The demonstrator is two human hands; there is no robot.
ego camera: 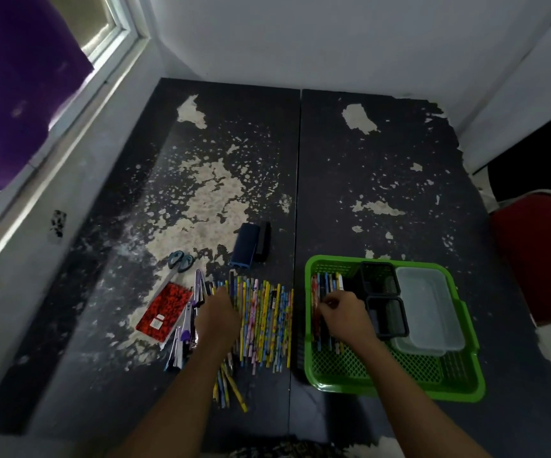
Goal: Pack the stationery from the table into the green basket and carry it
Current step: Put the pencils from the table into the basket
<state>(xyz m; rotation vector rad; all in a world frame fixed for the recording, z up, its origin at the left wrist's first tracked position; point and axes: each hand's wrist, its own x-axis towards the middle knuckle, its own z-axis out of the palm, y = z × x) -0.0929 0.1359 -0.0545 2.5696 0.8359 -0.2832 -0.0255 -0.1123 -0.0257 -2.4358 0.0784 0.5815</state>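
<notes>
Many pencils (264, 322) lie side by side in a row on the dark, flaking desk (383, 180), just left of the green basket (396, 383); a few strays sit loose at the near end of the row. A smaller batch of pencils already lies along the left wall inside the basket, next to two black trays (387, 314) and a clear plastic box (431, 309)

Handling, as a judgement: pencils are light, stiff and round, so they roll and fan apart; best gathered as a small bundle pinched around the middle, not by the tips. The basket looks like light mesh plastic; lift it by the raised rim on two opposite sides

Left hand (218, 317) reaches forward, palm down, over the left end of the row, fingers curled onto the pencils; whether it actually grips any I cannot tell, the hand is blurred

Right hand (345, 314) is inside the basket, knuckles up, fingers closed around the pencils there, seemingly setting them down or squaring them against the wall

Still on the desk to the left: red notebook (165, 310), a pile of purple and silver tools, unclear which, (186, 328), scissors with teal handles (181, 261), a blue case (245, 244) beside a black one

Packing looks well short of done
</notes>
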